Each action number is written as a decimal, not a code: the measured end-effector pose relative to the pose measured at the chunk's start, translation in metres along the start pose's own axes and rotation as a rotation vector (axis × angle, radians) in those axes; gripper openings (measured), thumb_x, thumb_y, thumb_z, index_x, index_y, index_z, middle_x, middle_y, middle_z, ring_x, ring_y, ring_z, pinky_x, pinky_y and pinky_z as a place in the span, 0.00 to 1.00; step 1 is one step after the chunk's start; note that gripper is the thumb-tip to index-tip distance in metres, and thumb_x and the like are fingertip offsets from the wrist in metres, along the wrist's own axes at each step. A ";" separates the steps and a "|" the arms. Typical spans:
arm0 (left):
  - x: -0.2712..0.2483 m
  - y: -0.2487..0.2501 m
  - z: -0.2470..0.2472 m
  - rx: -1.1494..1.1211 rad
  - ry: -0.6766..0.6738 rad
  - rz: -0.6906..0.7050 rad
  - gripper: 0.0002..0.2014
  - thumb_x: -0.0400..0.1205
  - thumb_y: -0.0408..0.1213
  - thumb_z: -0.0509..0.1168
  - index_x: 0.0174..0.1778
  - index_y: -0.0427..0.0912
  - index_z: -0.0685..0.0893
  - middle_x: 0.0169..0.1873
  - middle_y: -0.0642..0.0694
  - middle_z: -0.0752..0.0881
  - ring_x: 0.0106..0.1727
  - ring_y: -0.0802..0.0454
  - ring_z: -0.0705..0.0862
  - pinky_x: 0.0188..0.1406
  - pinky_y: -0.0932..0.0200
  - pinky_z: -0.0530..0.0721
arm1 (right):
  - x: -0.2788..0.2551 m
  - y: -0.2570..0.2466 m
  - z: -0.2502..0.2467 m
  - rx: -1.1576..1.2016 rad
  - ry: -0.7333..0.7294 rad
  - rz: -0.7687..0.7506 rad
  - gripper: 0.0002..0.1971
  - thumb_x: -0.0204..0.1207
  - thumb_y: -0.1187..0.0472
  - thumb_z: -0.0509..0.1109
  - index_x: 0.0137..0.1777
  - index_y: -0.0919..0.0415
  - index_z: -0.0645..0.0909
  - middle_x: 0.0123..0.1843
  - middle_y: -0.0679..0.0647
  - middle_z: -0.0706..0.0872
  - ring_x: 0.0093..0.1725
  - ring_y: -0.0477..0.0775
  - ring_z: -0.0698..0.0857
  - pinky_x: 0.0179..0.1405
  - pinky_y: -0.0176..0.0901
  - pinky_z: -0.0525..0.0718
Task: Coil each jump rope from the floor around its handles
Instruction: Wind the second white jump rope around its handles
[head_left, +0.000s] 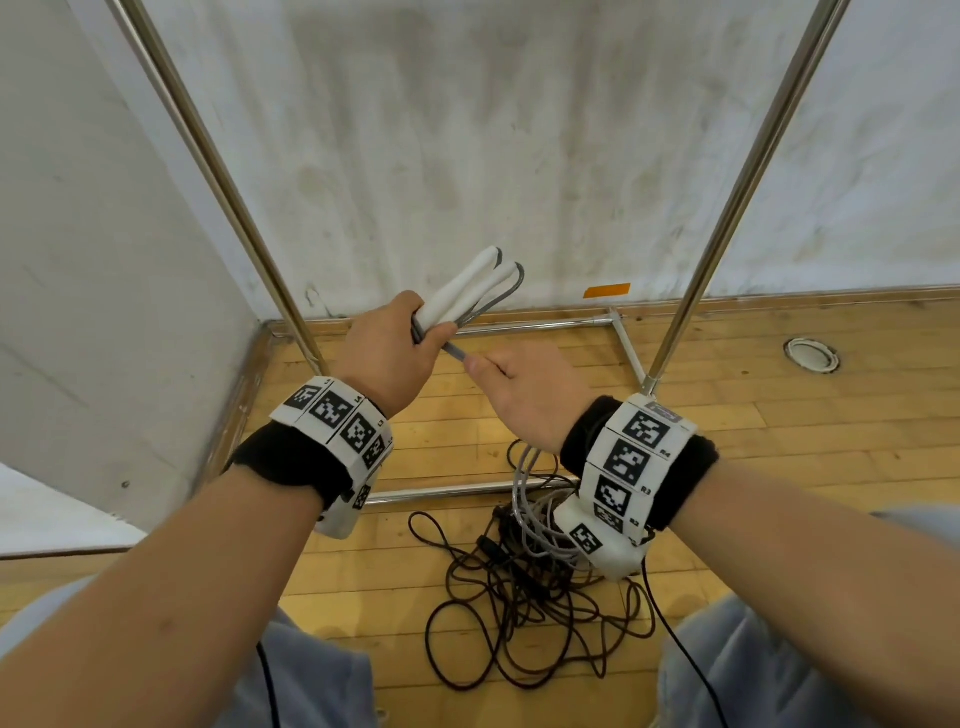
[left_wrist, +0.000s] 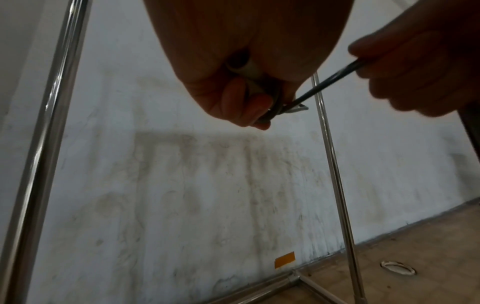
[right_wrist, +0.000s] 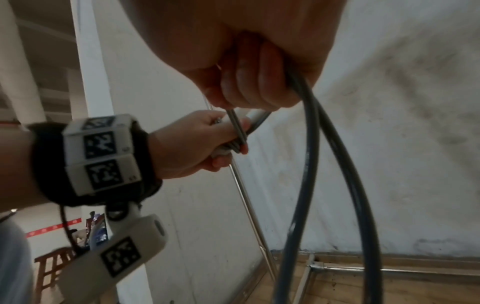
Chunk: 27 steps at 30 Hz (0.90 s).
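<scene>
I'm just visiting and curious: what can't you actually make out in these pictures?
- Head view: the floor pile is partly behind the right hand and wrist; rope count unclear.
- Left wrist view: the left hand covers most of the handles.
- Right wrist view: the grey rope is cut off by the bottom edge.

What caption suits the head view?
Left hand grips white handles; right hand pulls the grey rope taut.

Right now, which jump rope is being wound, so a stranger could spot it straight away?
Between the two slanted metal poles, above the wooden floor, the left hand grips a pair of white handles. Their grey rope runs taut to the right hand; the black and white ropes lie tangled on the floor.
</scene>
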<state>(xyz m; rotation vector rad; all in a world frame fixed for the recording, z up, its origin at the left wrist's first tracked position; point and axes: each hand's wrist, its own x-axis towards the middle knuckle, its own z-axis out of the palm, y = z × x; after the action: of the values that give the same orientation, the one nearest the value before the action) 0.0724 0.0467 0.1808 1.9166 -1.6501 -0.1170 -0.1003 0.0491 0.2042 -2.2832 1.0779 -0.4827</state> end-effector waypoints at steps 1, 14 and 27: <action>0.000 0.000 0.002 0.005 0.001 0.004 0.12 0.82 0.52 0.64 0.45 0.48 0.73 0.26 0.55 0.75 0.27 0.59 0.74 0.21 0.62 0.67 | -0.001 -0.002 0.000 0.000 -0.008 -0.012 0.24 0.86 0.54 0.52 0.25 0.57 0.62 0.24 0.50 0.65 0.25 0.50 0.65 0.28 0.46 0.65; -0.006 0.001 0.011 0.100 -0.277 0.089 0.11 0.84 0.52 0.59 0.51 0.48 0.74 0.31 0.56 0.77 0.30 0.58 0.76 0.23 0.61 0.66 | 0.005 0.012 -0.036 0.418 0.125 0.149 0.21 0.86 0.54 0.55 0.30 0.56 0.75 0.24 0.48 0.66 0.18 0.42 0.63 0.22 0.36 0.63; -0.018 0.021 0.028 0.284 -0.362 0.091 0.14 0.80 0.46 0.61 0.58 0.45 0.73 0.33 0.53 0.77 0.36 0.48 0.81 0.33 0.53 0.81 | -0.003 -0.003 -0.036 0.358 -0.051 0.018 0.16 0.83 0.59 0.61 0.41 0.71 0.81 0.23 0.48 0.64 0.20 0.45 0.61 0.22 0.41 0.62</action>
<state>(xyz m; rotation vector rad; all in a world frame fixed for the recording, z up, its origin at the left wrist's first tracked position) 0.0382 0.0524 0.1627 2.1187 -2.0844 -0.2131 -0.1190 0.0409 0.2339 -1.9596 0.9043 -0.5584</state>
